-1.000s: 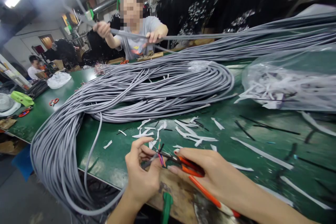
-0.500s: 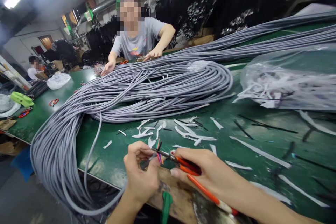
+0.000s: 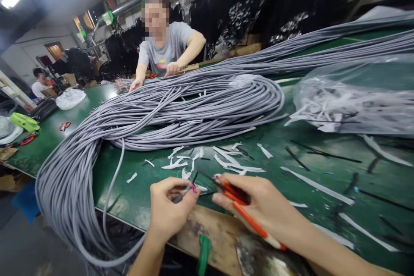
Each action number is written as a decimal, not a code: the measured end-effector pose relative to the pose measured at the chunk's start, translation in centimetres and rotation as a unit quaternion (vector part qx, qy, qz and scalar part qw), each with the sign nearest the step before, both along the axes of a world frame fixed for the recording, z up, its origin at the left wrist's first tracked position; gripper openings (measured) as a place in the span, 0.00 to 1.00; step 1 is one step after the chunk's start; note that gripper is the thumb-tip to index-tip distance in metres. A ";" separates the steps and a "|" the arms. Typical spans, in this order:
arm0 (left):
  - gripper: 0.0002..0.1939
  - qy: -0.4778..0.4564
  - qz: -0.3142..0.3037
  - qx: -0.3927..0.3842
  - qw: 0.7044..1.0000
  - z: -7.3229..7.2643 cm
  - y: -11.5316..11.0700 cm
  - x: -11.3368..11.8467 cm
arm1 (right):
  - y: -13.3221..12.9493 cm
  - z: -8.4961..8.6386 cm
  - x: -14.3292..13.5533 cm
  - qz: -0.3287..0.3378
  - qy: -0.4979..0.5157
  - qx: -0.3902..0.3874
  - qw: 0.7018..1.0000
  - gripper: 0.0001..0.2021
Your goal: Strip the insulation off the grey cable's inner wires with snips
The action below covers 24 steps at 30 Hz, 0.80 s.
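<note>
My left hand [image 3: 171, 209] pinches the end of a grey cable [image 3: 129, 257], with thin coloured wires [image 3: 194, 188] and a dark strand sticking out past the fingertips. In my right hand [image 3: 263, 200] are orange-handled scissors [image 3: 254, 225], fingers wrapped round the grips. Their blades are spread and point at the wire end, apart from it by a small gap. A large bundle of grey cables [image 3: 194, 110] lies looped beyond both hands and hangs over the near table edge on the left.
White strips [image 3: 237, 166] and black pieces litter the green table [image 3: 139, 202]. A clear bag of scraps [image 3: 352, 99] lies at the right. A wooden board [image 3: 207, 228] with a green clamp [image 3: 203, 252] sits at the near edge. Across the table, a co-worker [image 3: 168, 47] reaches to the cables.
My right hand has drawn the scissors slightly back from the wires, and the blades have spread. The coloured wires stick out less. The co-worker's hands have shifted along the cables.
</note>
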<state>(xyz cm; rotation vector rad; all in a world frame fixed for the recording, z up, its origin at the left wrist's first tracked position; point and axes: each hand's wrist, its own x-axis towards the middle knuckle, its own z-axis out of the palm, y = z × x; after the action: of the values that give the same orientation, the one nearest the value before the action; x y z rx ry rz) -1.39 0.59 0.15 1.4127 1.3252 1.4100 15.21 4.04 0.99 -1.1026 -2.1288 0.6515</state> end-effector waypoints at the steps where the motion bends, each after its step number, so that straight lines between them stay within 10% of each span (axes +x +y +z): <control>1: 0.06 -0.013 -0.008 -0.004 1.000 0.1 0.1 -0.2 | 0.1 0.1 0.2 -0.011 0.007 0.010 1.000 0.23; 10: 0.04 0.116 0.081 0.191 0.971 -0.1 0.1 -0.2 | -0.2 0.0 0.0 0.019 0.003 0.056 0.998 0.19; 24: 0.06 0.162 0.087 0.233 0.955 -0.1 -0.2 0.2 | -0.2 -0.4 0.3 0.041 -0.021 0.090 0.995 0.15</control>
<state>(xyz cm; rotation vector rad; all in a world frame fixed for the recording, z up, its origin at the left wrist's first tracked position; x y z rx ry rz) -1.18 0.42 0.04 1.9444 1.4026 1.7444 15.49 3.88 0.58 -0.9438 -2.2302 0.4649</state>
